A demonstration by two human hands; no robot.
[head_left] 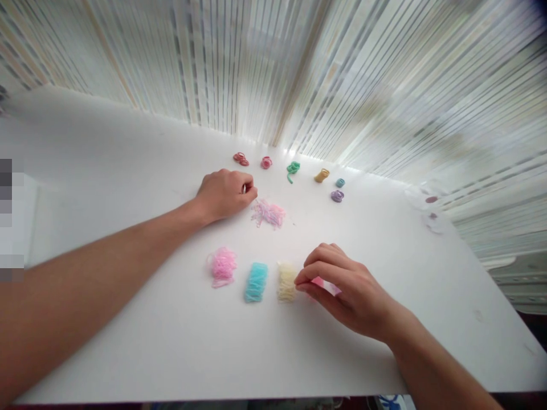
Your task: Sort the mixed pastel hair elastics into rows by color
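My left hand [226, 192] rests on the white table with its fingers curled and the thumb against the index finger. Beside its fingertips lies a loose pile of pale pink and lilac elastic bands [270, 213]. My right hand [348, 285] hangs over the front row, thumb and index finger pinched at the right edge of a bundle of cream elastic bands [286, 283]. Whatever either pinch holds is too small to make out. To the left are a turquoise bundle [256, 282] and a pink bundle [223, 266]. Pink and lilac pieces [335, 289] show partly behind my right hand.
Along the back of the table [171, 341] sit small coils: red [241, 159], pink [266, 163], green [293, 169], gold [322, 175], blue [340, 183] and purple [337, 196]. A string curtain [256, 68] hangs behind. Clear round objects [431, 199] stand at the right edge.
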